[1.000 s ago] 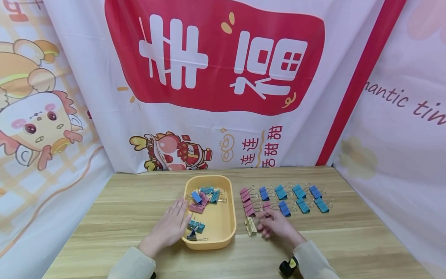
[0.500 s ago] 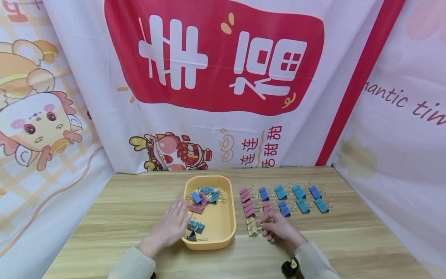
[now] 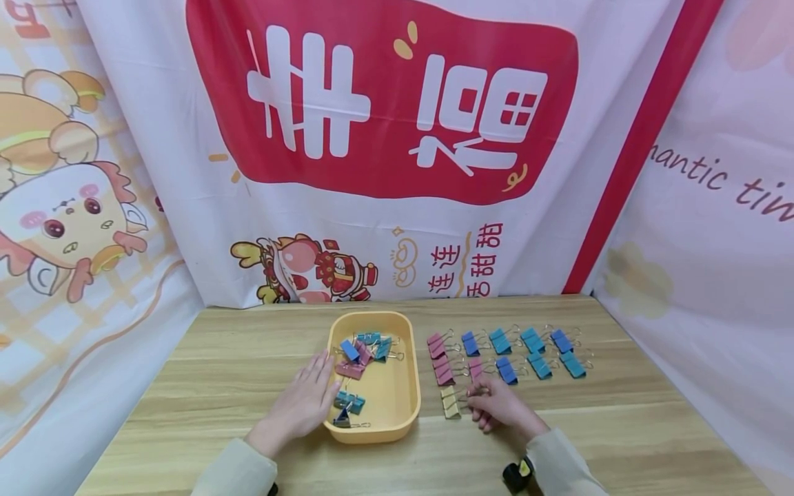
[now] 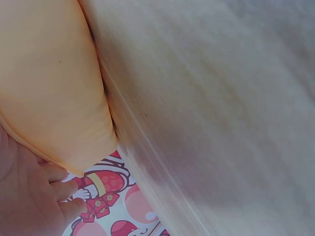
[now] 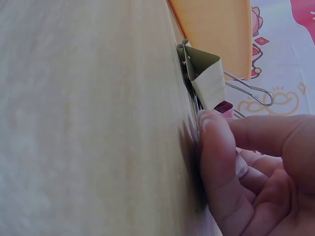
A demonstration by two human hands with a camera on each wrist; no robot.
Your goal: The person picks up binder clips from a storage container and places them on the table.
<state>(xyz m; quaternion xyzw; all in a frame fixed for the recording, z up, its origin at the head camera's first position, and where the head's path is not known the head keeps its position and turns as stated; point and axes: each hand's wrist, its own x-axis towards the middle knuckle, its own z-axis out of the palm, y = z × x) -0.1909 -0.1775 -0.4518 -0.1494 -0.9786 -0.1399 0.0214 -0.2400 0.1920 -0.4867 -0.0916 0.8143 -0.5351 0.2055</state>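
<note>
My right hand [image 3: 499,403] pinches a wire handle of a pale yellow binder clip [image 3: 451,403] on the table, just below two rows of clips. In the right wrist view, thumb and forefinger meet beside the yellow clip's [image 5: 209,81] body, and its other wire handle sticks up. My left hand [image 3: 304,393] rests with extended fingers against the left side of a yellow plastic bin [image 3: 400,420]. Inside the bin lie loose binder clips, among them a pink one [image 3: 350,370], a blue one [image 3: 349,350] and a teal one [image 3: 350,402].
Binder clips stand in two rows right of the bin, including a pink clip [image 3: 436,346], a blue clip [image 3: 506,370] and a teal clip [image 3: 572,365]. Printed cloth [image 3: 397,241] hangs behind and on both sides of the wooden table [image 3: 248,372].
The yellow binder clip has turned and shifted slightly right, with my right hand at its handle. My left hand and the bin have stayed put.
</note>
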